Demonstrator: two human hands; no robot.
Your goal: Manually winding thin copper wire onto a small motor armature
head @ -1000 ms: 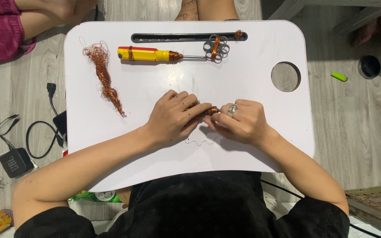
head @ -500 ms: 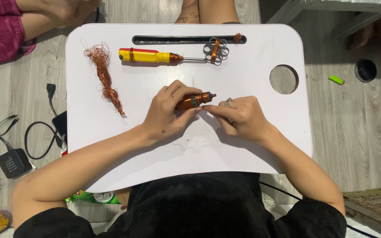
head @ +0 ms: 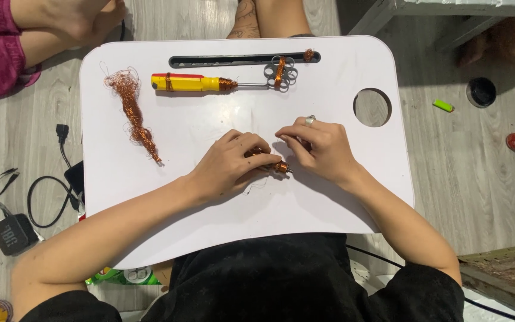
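Note:
My left hand grips a small rod wound with copper wire at the middle of the white lap table. The rod's metal tip pokes out to the right of my fingers. My right hand, with a ring on one finger, is curled right beside that tip; its fingertips seem to pinch a very thin wire, too fine to see. A tangle of copper wire lies at the table's left. A yellow-handled screwdriver lies at the back.
A small wire-wrapped metal piece sits by the table's long slot. A round cup hole is at the right. On the floor: black cables, a speaker, a green lighter. Another person's legs are at upper left.
Both hands have shifted right and nearer to me on the table. The wire-wound rod, held higher half a second ago, now sits lower in my left hand, tip pointing right.

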